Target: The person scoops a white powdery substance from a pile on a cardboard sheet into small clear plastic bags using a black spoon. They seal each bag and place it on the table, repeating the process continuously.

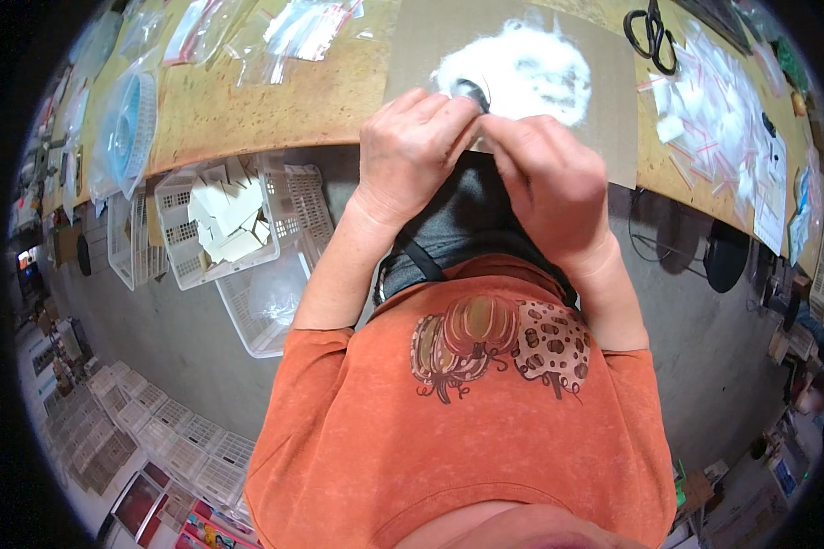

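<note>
My left hand [417,147] and my right hand [555,182] meet at the table's front edge, fingertips nearly touching. Between them, at the left hand's fingertips, is a small dark curved item [472,92]; its kind is unclear, and the fingers hide part of it. Whatever the right fingertips pinch is hidden. Just beyond the hands a bright pile of white fluffy fibre [535,72] lies on a sheet of brown cardboard [611,130]. Black-handled scissors [651,34] rest to the right, beside a heap of small clear zip bags [711,110], some with white filling.
On the wooden table [275,117] lie more plastic bags [309,27] and a blue round basket in plastic [127,130]. Below it at left, a white crate [168,240] holds pale card pieces, with another crate [247,336] underneath. A dark round stool or seat [726,257] stands at lower right.
</note>
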Action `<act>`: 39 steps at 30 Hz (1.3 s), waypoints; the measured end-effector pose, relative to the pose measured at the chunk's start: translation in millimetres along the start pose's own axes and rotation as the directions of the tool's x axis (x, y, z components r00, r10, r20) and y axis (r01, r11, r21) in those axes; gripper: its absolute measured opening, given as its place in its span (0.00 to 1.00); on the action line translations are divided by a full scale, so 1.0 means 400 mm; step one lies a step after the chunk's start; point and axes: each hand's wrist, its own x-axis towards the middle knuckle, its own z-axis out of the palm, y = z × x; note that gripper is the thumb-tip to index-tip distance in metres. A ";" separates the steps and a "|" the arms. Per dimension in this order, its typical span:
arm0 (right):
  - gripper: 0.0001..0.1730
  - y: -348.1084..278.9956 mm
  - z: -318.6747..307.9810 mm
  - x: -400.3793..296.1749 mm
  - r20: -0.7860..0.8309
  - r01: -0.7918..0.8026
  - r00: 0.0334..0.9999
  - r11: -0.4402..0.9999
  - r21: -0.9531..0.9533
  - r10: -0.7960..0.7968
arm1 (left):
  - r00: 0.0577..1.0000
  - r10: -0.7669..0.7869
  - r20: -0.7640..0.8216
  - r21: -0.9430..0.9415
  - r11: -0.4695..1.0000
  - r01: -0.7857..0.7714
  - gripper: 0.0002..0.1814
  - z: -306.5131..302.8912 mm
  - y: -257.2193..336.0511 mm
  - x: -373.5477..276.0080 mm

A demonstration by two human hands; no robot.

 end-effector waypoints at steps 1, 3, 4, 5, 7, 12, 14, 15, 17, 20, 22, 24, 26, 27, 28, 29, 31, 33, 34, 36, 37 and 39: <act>0.13 0.004 0.010 -0.007 0.000 0.063 0.998 0.998 0.005 -0.063 | 1.000 -0.006 -0.011 -0.021 1.000 0.005 0.09 -0.003 -0.003 -0.001; 0.16 0.018 0.006 -0.013 -0.047 0.180 0.983 0.984 -0.004 -0.180 | 0.999 -0.032 -0.022 -0.027 0.999 0.031 0.07 -0.016 -0.009 -0.001; 0.18 0.029 0.001 -0.018 -0.070 0.238 0.969 0.971 -0.009 -0.238 | 0.999 -0.045 -0.028 -0.029 0.999 0.044 0.07 -0.026 -0.013 0.000; 0.19 0.046 -0.001 -0.025 -0.132 0.245 0.959 0.968 -0.056 -0.250 | 0.998 -0.057 -0.028 -0.016 0.998 0.057 0.07 -0.037 -0.017 0.000; 0.21 0.083 -0.009 -0.035 -0.252 0.242 0.928 0.958 -0.152 -0.274 | 0.997 -0.078 -0.024 0.006 0.997 0.078 0.06 -0.062 -0.028 0.003; 0.20 0.104 -0.008 -0.014 -0.114 -0.064 0.992 0.994 -0.091 0.053 | 0.988 -0.123 -0.098 -0.123 0.986 0.110 0.09 -0.100 -0.022 0.009; 0.19 0.092 -0.001 -0.006 -0.133 -0.078 0.986 0.984 0.160 0.100 | 0.989 -0.125 -0.076 -0.199 0.974 0.108 0.10 -0.113 -0.006 0.017; 0.18 0.078 0.003 -0.004 -0.075 -0.159 0.979 0.945 0.287 0.187 | 0.990 -0.125 -0.065 -0.237 0.966 0.107 0.10 -0.118 0.002 0.020; 0.18 0.050 0.004 -0.003 0.069 -0.318 0.941 0.799 0.510 0.330 | 0.970 -0.241 -0.028 -0.361 0.907 0.215 0.12 -0.119 0.034 0.020; 0.12 0.041 -0.004 -0.009 0.227 -0.426 0.898 0.612 0.666 0.377 | 0.951 -0.302 0.071 -0.519 0.802 0.294 0.17 -0.120 0.051 0.010; 0.09 0.036 -0.004 -0.015 0.269 -0.460 0.866 0.461 0.759 0.421 | 0.941 -0.314 0.127 -0.595 0.735 0.325 0.18 -0.117 0.058 0.006; 0.06 0.034 0.004 -0.024 0.235 -0.420 0.861 0.372 0.828 0.450 | 0.926 -0.343 0.156 -0.642 0.677 0.359 0.18 -0.114 0.068 0.007; 0.05 0.033 -0.002 -0.029 0.232 -0.415 0.862 0.367 0.832 0.450 | 0.925 -0.360 0.121 -0.657 0.669 0.346 0.17 -0.106 0.072 0.010; 0.04 0.031 -0.006 -0.029 0.230 -0.413 0.863 0.365 0.835 0.449 | 0.924 -0.369 0.103 -0.664 0.666 0.340 0.16 -0.102 0.073 0.013; 0.04 0.029 -0.010 -0.030 0.237 -0.420 0.858 0.355 0.835 0.457 | 0.926 -0.361 0.111 -0.667 0.663 0.339 0.16 -0.101 0.075 0.015; 0.05 0.027 -0.015 -0.030 0.243 -0.426 0.852 0.346 0.836 0.464 | 0.928 -0.353 0.120 -0.670 0.661 0.338 0.16 -0.100 0.077 0.017; 0.04 0.028 -0.021 -0.033 0.252 -0.437 0.849 0.349 0.829 0.464 | 0.926 -0.349 0.147 -0.681 0.642 0.350 0.16 -0.097 0.078 0.018; 0.04 0.033 -0.026 -0.036 0.255 -0.444 0.853 0.377 0.813 0.455 | 0.917 -0.352 0.188 -0.698 0.609 0.377 0.15 -0.092 0.076 0.016; 0.04 0.030 -0.029 -0.034 0.247 -0.456 0.845 0.399 0.795 0.474 | 0.908 -0.363 0.211 -0.707 0.585 0.398 0.14 -0.088 0.075 0.017; 0.04 0.019 -0.034 -0.029 0.231 -0.481 0.829 0.439 0.759 0.510 | 0.887 -0.384 0.258 -0.719 0.537 0.442 0.11 -0.076 0.082 0.020; 0.03 0.013 -0.031 -0.030 0.171 -0.461 0.849 0.541 0.703 0.501 | 0.886 -0.383 0.263 -0.669 0.589 0.453 0.09 -0.075 0.089 0.022; 0.03 0.004 -0.017 -0.034 0.058 -0.411 0.886 0.723 0.556 0.460 | 0.884 -0.382 0.271 -0.561 0.684 0.467 0.06 -0.072 0.108 0.028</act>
